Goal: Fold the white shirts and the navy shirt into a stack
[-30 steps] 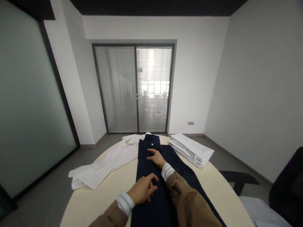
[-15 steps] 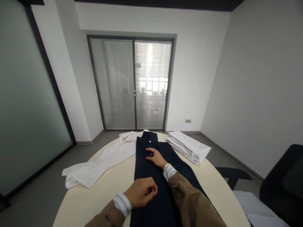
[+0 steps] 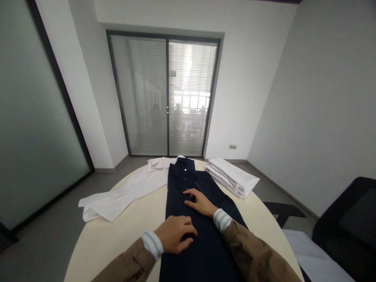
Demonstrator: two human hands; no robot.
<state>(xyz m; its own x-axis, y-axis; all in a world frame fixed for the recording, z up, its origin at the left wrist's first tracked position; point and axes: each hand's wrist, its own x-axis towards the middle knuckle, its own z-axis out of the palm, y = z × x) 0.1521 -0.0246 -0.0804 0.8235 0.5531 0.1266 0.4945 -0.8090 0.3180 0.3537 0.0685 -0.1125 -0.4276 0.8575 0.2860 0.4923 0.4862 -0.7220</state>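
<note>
A dark navy buttoned shirt (image 3: 202,241) lies lengthwise on the round table (image 3: 135,221), its collar at the far end. Its left edge looks straight, and a sleeve seems to lie along its right side. My right hand (image 3: 200,202) rests over the front near the buttons, palm down, thumb and fingers apart. Closer to me, my left hand (image 3: 177,235) hovers over or touches the shirt's left edge. Its fingers are loosely curved, with a gap to the thumb. Neither hand grips any cloth that I can see.
A white garment (image 3: 126,196) spreads over the table's left side. At the back right sits a stack of folded white cloth (image 3: 232,176). A black chair (image 3: 349,219) stands to the right, near white sheets or cloth (image 3: 311,250). Glass doors (image 3: 167,94) are beyond.
My right hand has drawn back toward me along the shirt. My left hand's fingers have loosened from a tighter curl. The view has tilted slightly down.
</note>
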